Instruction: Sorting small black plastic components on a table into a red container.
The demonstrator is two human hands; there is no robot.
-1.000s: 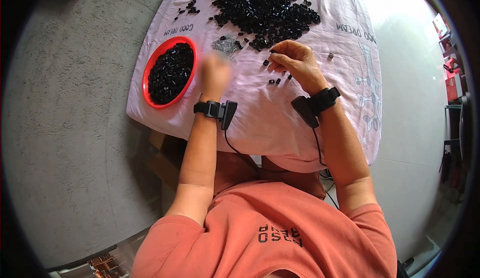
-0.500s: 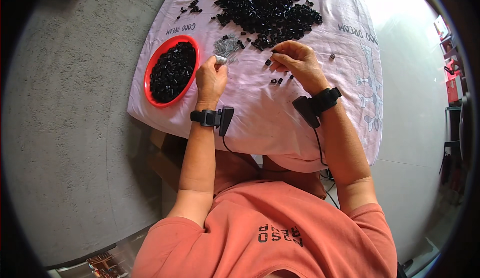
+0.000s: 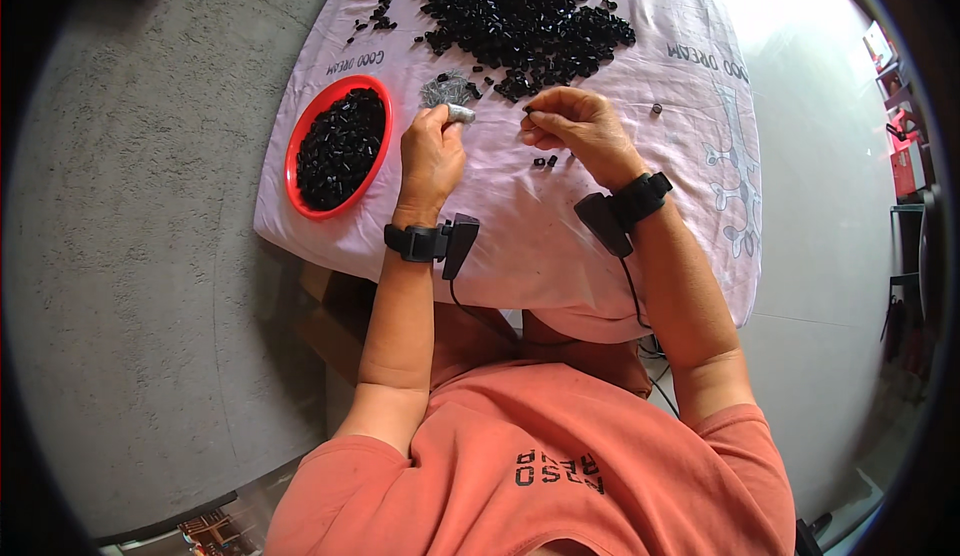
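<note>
1. At far left, we see rough grey floor (image 3: 150, 206).
2. Next comes a pink printed cloth (image 3: 500, 231), spread under everything that follows. On its left side, a red basin (image 3: 352, 82) holds many small black pieces (image 3: 342, 151).
3. Just right of the basin is the left hand (image 3: 432, 161), with a black wrist strap (image 3: 414, 242). Its fingers are curled in, thumb close to the index finger. A silver-grey sleeve-like piece (image 3: 460, 114) shows at the fingertips; we cannot tell whether it is worn or held.
4. Just beyond those fingertips lies a small heap of thin, pale pins (image 3: 447, 89).
5. Farther off, at top centre, spreads a large black pile (image 3: 520, 16) of similar pieces.
6. Nearer us, the right hand (image 3: 585, 134) pinches a tiny black piece (image 3: 528, 111) between thumb and index finger, pointing left.
7. Below it, a few loose black pieces (image 3: 545, 162) rest on the cloth.
8. Farther right, well apart, sits one dark ring-like piece (image 3: 657, 109).
</note>
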